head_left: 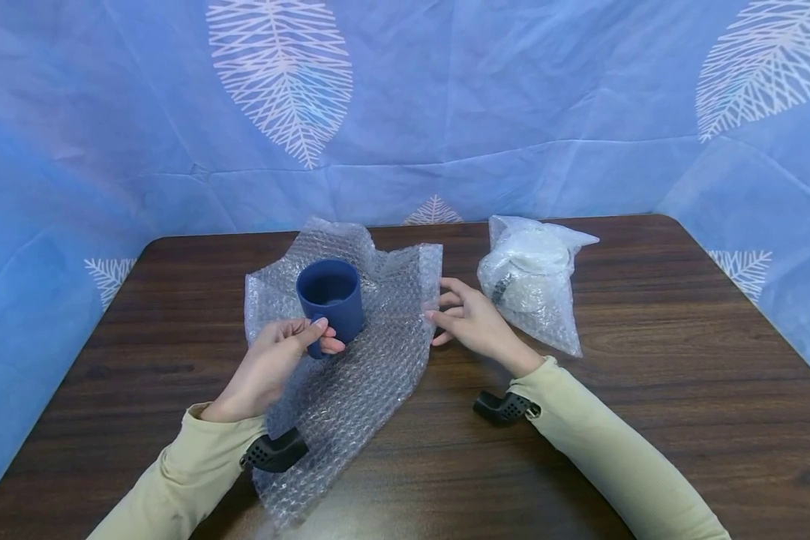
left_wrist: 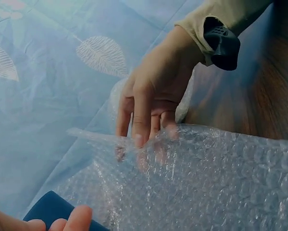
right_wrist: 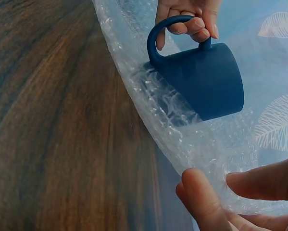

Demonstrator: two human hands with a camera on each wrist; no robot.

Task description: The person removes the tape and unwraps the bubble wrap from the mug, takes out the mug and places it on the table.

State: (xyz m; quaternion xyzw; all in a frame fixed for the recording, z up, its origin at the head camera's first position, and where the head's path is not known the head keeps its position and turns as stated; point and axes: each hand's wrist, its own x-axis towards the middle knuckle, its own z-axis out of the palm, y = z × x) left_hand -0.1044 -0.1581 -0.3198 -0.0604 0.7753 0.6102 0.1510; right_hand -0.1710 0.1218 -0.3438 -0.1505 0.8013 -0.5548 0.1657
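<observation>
The left hand (head_left: 277, 364) pinches the handle (right_wrist: 152, 44) of the mug (head_left: 343, 309), perhaps resting on the wrap (head_left: 371, 382); the right hand (head_left: 474, 321) pinches the wrap's edge near a bundle (head_left: 529, 274).

The left hand (head_left: 277, 358) had its fingers (head_left: 332, 346) curled in a grip, thumb (head_left: 313, 330) extended. To its right, the right hand (head_left: 471, 321) pinched with bent, slightly parted fingers. Behind each hand, a sleeved forearm slanted backward and outward.

Both sleeves (head_left: 601, 435) are pale khaki, each with a black, perforated, perhaps plastic wrist device (head_left: 278, 452).
</observation>
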